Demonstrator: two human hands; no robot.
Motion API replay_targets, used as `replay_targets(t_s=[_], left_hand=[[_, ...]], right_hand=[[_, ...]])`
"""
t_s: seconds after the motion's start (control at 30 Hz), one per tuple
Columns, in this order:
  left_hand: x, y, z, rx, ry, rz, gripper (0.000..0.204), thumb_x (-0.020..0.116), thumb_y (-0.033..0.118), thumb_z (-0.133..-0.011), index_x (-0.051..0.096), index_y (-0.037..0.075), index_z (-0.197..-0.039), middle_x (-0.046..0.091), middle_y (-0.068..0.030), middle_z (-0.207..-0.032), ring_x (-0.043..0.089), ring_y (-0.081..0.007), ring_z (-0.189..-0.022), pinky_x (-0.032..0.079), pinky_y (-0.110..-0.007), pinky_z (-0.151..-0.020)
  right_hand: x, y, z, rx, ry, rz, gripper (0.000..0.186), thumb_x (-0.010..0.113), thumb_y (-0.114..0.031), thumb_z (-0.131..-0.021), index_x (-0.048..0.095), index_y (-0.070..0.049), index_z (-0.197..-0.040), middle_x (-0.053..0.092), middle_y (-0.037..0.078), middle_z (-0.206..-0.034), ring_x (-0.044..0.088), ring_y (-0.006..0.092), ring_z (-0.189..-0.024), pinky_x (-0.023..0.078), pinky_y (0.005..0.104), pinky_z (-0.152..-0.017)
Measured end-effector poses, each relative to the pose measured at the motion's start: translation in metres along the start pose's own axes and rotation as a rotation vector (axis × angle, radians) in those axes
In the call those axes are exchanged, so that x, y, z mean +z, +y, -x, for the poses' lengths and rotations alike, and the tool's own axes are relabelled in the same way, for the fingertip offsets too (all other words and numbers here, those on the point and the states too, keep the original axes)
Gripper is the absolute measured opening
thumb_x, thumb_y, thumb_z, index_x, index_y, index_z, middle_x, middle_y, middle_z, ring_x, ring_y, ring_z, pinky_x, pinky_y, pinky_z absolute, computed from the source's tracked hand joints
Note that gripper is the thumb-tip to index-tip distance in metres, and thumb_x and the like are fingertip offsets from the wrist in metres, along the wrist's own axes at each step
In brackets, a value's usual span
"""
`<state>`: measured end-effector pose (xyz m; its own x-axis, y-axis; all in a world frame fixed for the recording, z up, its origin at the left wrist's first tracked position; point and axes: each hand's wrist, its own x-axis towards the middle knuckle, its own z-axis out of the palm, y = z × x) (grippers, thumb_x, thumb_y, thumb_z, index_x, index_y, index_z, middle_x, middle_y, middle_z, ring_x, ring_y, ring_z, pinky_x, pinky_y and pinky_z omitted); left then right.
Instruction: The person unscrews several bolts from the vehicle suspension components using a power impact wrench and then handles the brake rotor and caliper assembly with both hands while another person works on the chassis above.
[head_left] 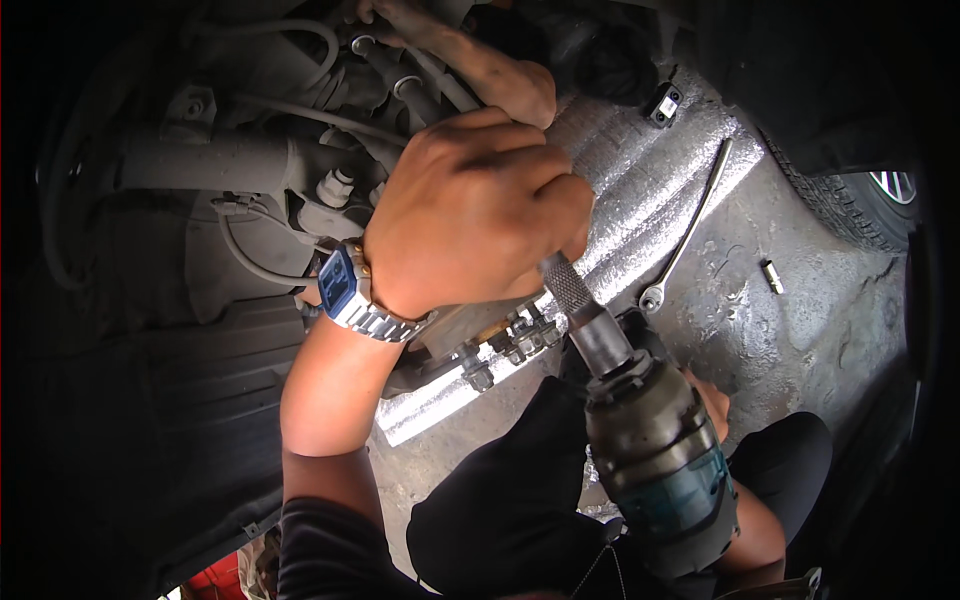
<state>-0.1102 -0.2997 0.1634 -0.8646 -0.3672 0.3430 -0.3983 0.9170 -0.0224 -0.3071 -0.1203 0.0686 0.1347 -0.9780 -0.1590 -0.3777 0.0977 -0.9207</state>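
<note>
Head view shows, nearest, the right hand (712,402) mostly hidden behind a dark teal impact wrench (655,455), so whether its fingers are clenched cannot be told. Just beyond, the left hand (470,210), wearing a blue-faced wristwatch (345,290), is closed tight around the wrench's knurled extension (572,287) at the grimy car underbody (240,170). Farther right, a long spanner (688,228) lies on the concrete floor (800,320).

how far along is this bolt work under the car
Done: cannot tell; a wrench and a small socket lie on the floor. In hand: left hand grips the extension bar of the impact driver. Left: bolts remain seated by the bar.
</note>
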Motion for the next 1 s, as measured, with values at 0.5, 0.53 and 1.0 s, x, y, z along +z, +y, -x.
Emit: replay_targets(t_s=[0.5,0.53,1.0], left_hand=[[-0.002,0.002,0.001,0.005,-0.053,0.021,0.014,0.067,0.013,-0.055,0.057,0.015,-0.064,0.05,0.0027,-0.06,0.058,-0.0167,-0.062,0.049,-0.031,-0.06],[-0.001,0.002,0.0,0.003,-0.053,0.019,0.014,0.067,0.013,-0.055,0.057,0.015,-0.064,0.05,0.0027,-0.06,0.058,-0.0167,-0.062,0.049,-0.031,-0.06],[0.003,0.001,0.0,0.048,-0.014,0.028,0.03,0.077,0.007,-0.066,0.048,0.008,-0.057,0.049,-0.0039,-0.06,0.052,-0.0214,-0.053,0.041,-0.033,-0.049]], right_hand=[[0.01,0.029,0.01,-0.22,0.065,-0.185,0.031,0.075,-0.022,-0.071,0.069,-0.002,-0.094,0.068,0.007,-0.072,0.067,0.0227,-0.058,0.054,0.0308,-0.057],[0.012,0.03,0.012,-0.15,0.036,-0.204,0.032,0.075,-0.022,-0.071,0.069,-0.002,-0.094,0.067,0.007,-0.071,0.067,0.0225,-0.058,0.054,0.0307,-0.057],[0.017,0.037,0.023,0.035,-0.071,-0.151,0.04,0.079,-0.025,-0.068,0.067,-0.008,-0.102,0.069,0.005,-0.083,0.07,0.0189,-0.069,0.057,0.03,-0.062]])
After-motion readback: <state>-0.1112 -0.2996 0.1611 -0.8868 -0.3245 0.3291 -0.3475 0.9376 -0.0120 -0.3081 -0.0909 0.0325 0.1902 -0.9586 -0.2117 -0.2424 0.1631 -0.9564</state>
